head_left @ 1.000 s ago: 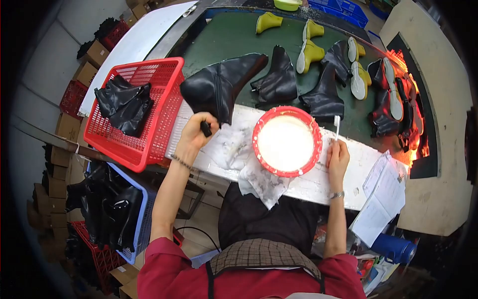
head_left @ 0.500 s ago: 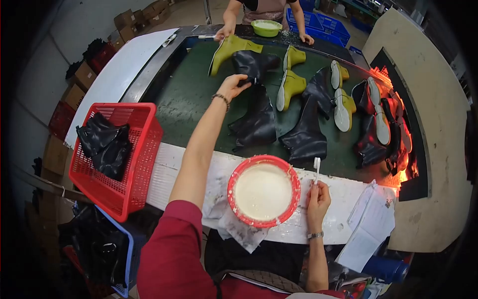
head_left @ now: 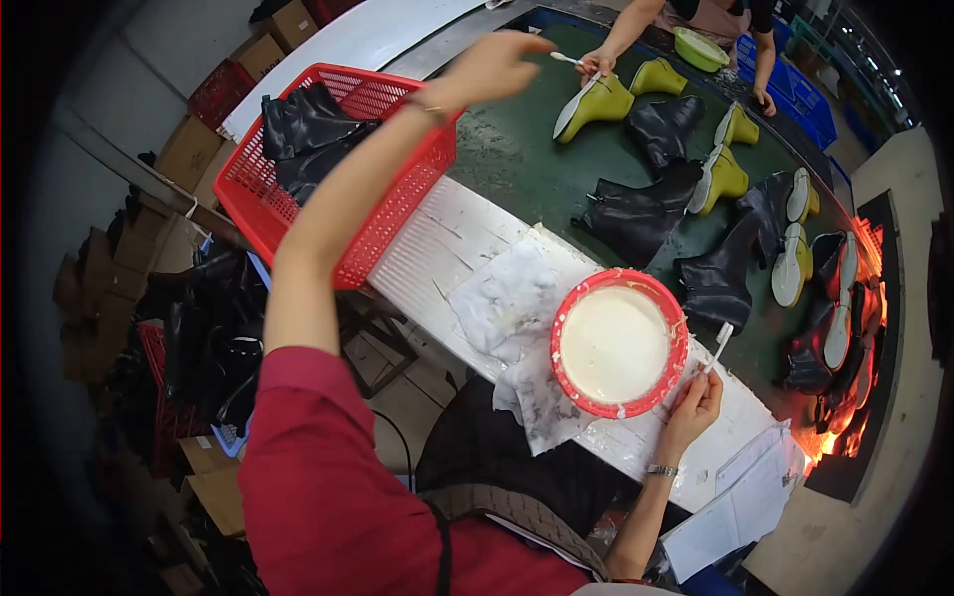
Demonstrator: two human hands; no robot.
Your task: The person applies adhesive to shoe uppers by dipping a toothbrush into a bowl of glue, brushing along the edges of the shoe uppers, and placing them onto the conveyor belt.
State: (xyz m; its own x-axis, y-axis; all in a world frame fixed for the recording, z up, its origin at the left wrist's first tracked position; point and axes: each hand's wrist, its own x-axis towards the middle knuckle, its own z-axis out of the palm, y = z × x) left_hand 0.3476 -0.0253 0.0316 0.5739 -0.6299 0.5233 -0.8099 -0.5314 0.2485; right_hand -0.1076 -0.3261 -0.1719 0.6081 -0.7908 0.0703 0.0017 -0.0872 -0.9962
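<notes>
My left hand (head_left: 497, 68) is in the air beside the upper corner of a red plastic basket (head_left: 407, 159); its fingers are stretched out with nothing in them. Inside the basket lie black boot uppers (head_left: 313, 134). Between the fingers of my right hand (head_left: 693, 402) is a white toothbrush (head_left: 722, 343), bristles upward, at the right rim of a red bowl (head_left: 680, 348) of creamy white liquid. On the green belt (head_left: 517, 149) lie several black boot uppers (head_left: 641, 214) and yellow shoe lasts with pale soles (head_left: 723, 177).
Across the belt a person's hand (head_left: 596, 65) holds a white brush by a yellow last; a green bowl (head_left: 701, 50) stands near. A glowing heater (head_left: 870, 258) is at the right. Stained cloths (head_left: 512, 298) and papers (head_left: 735, 507) lie on the white ledge (head_left: 437, 238).
My left hand has let go of the black boot upper on the belt and moved left toward the red basket. The view has turned left. My right hand still holds the toothbrush beside the bowl.
</notes>
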